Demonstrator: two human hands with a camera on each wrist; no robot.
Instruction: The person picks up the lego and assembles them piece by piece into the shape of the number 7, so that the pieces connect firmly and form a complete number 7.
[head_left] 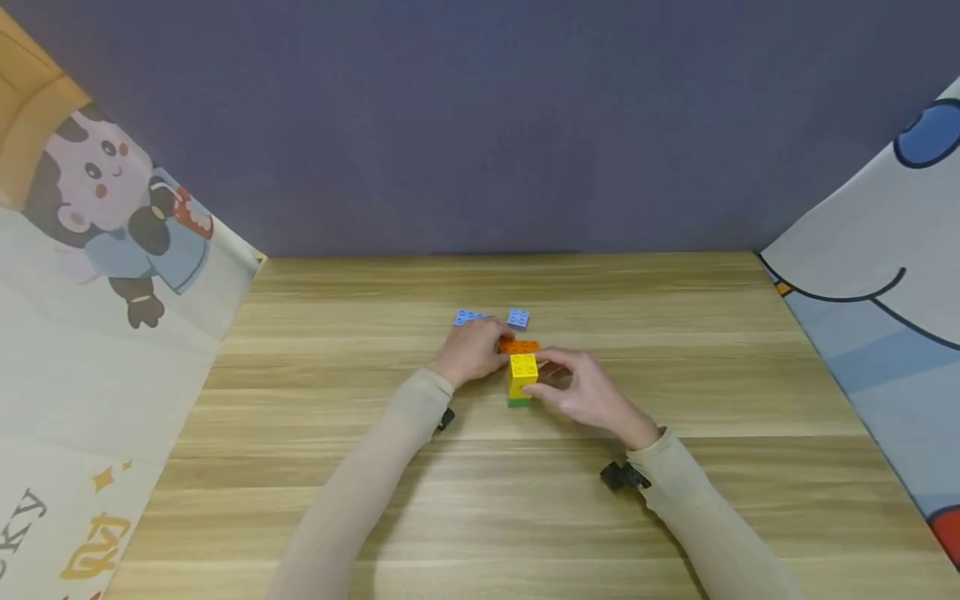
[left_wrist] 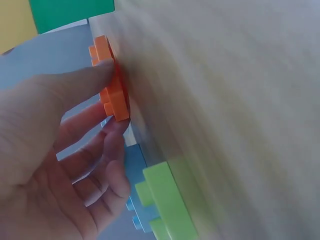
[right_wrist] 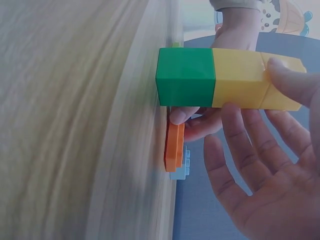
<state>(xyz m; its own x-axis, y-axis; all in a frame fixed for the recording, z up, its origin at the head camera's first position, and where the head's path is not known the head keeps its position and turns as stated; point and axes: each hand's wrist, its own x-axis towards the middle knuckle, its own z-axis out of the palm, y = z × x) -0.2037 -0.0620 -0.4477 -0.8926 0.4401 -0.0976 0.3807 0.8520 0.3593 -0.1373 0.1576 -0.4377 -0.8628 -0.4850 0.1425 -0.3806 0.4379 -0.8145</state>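
Note:
My left hand (head_left: 471, 352) pinches a flat orange brick (left_wrist: 119, 95) at the table surface, thumb on one side and fingers on the other. Just in front of it stands an upright stack with a green brick (right_wrist: 185, 77) at the bottom and two yellow bricks (right_wrist: 237, 77) on top. My right hand (head_left: 588, 392) holds this stack by its upper yellow part, between thumb and fingers. From the head view, the studs of the top brick (head_left: 522, 365) face up. Whether the green base touches the table, I cannot tell.
Beyond my hands lie a longer blue brick (head_left: 468, 316), partly covered by the left hand, and a small blue brick (head_left: 518, 318). A light green brick (left_wrist: 170, 200) shows beside a blue one in the left wrist view. A dark wall (head_left: 510, 133) closes the wooden table's far edge.

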